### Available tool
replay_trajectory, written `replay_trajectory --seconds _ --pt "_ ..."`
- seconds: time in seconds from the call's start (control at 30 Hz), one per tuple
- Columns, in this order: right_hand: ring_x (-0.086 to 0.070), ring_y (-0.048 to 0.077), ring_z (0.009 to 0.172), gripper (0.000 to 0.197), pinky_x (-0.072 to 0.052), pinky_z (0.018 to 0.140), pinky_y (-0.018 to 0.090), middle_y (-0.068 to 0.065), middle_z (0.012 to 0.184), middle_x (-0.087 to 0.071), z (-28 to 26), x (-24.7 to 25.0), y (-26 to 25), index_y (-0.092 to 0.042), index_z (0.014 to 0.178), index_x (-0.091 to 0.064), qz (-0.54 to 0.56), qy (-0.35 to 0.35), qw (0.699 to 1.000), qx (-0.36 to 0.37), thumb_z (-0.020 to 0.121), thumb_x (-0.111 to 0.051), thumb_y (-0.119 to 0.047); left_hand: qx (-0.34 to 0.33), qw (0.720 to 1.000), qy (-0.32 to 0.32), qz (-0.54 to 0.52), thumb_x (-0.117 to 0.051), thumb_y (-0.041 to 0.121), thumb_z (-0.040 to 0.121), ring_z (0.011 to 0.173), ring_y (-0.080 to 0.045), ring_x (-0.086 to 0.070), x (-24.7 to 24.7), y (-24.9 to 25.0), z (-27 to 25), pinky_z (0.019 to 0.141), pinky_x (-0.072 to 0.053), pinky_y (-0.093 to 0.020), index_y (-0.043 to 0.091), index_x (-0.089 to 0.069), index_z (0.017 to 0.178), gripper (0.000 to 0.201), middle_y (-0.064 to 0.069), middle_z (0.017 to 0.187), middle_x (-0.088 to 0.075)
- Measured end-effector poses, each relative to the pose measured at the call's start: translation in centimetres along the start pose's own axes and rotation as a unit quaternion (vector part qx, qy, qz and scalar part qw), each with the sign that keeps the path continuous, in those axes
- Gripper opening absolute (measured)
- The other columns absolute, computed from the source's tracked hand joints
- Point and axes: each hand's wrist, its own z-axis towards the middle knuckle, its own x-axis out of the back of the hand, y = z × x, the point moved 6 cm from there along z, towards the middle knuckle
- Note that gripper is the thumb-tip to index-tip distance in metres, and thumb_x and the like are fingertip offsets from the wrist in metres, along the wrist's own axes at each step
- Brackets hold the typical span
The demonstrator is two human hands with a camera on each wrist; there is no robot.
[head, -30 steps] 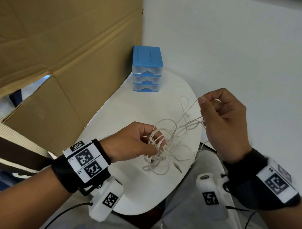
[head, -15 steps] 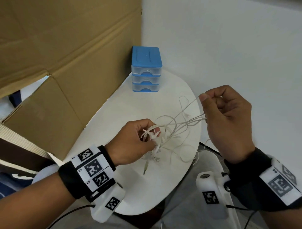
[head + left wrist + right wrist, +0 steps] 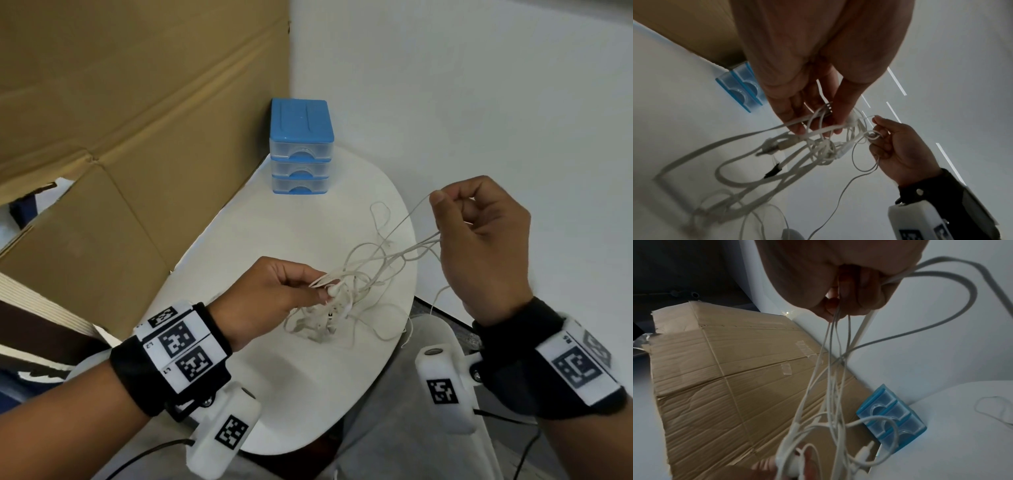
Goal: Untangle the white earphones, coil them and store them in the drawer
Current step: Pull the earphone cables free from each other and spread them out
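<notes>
The tangled white earphones [image 3: 363,284] hang between my two hands above the white round table [image 3: 260,240]. My left hand [image 3: 274,294] pinches a bundle of cable and an earbud at the tangle's left side; the left wrist view shows its fingers [image 3: 797,120] curled round several strands [image 3: 818,146]. My right hand [image 3: 479,240] is raised to the right and grips several strands pulled taut toward it, with the cables [image 3: 830,369] running down from its fingers [image 3: 830,305]. The lower loops and the plug rest on the table. A small blue drawer unit [image 3: 301,147] with three closed clear drawers stands at the table's far edge.
A large flattened cardboard sheet [image 3: 120,120] leans on the left, right beside the table and drawer unit. A white wall [image 3: 479,85] runs behind and to the right. The table's near edge lies just below the tangle, over my lap.
My left hand has risen slightly and shifted its pinch on the bundle; the tangle has stretched out, and the hanging plug has dropped back onto the table. My right hand stays raised.
</notes>
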Motion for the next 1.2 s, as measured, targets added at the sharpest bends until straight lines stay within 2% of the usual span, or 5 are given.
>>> replay_trajectory --seconds 0.2,0.37,0.57,0.83,1.2 --pt "-0.033 0.005 0.042 0.016 -0.031 0.045 0.017 0.003 0.056 -0.048 0.2 0.2 0.7 -0.01 0.078 -0.06 -0.017 -0.002 1.0 -0.008 0.094 -0.061 -0.01 0.018 0.997 -0.054 -0.048 -0.058 0.009 0.068 0.071 -0.014 -0.062 -0.6 0.8 0.0 0.07 -0.047 -0.017 0.012 -0.071 0.066 0.013 -0.01 0.073 -0.067" --pt "-0.033 0.007 0.042 0.013 -0.028 0.043 0.013 0.007 0.054 -0.044 -0.7 -1.2 0.7 -0.005 0.081 -0.063 -0.039 -0.046 0.998 0.008 0.093 -0.062 -0.007 0.081 0.986 -0.086 -0.115 -0.047 0.01 0.056 0.075 -0.03 -0.048 -0.3 0.0 0.0 0.072 -0.041 -0.033 -0.008 -0.057 0.081 0.032 -0.02 0.083 -0.053" --pt "-0.033 0.011 0.043 0.014 -0.03 0.046 0.017 0.003 0.048 -0.04 -0.7 -0.7 1.1 -0.013 0.079 -0.063 -0.093 -0.026 0.995 0.027 0.092 -0.061 -0.011 0.115 0.965 -0.123 -0.2 -0.078 0.025 0.062 0.062 -0.019 -0.038 0.1 0.4 -0.5 0.063 -0.041 -0.026 0.008 -0.047 0.072 0.036 -0.007 0.071 -0.038" --pt "-0.036 0.049 0.051 0.013 -0.028 0.041 0.043 0.032 0.058 -0.048 -0.5 0.3 -0.4 -0.016 0.087 -0.049 -0.029 0.017 0.998 0.047 0.1 -0.048 -0.012 0.148 0.987 -0.055 -0.02 -0.061 0.019 0.09 0.044 -0.01 -0.036 0.5 -2.2 0.6 0.045 -0.037 -0.018 0.02 -0.054 0.046 0.045 0.004 0.048 -0.043" --pt "-0.054 0.009 0.056 0.018 -0.044 0.061 0.016 -0.005 0.066 -0.061 -0.8 -1.7 -0.2 -0.031 0.084 -0.069 -0.197 -0.235 0.951 0.033 0.076 -0.076 -0.045 0.092 0.977 0.192 -0.023 -0.063 0.047 0.084 0.069 -0.026 -0.049 7.3 -1.7 2.3 0.071 -0.047 -0.036 0.006 -0.072 0.093 0.042 -0.011 0.073 -0.056"
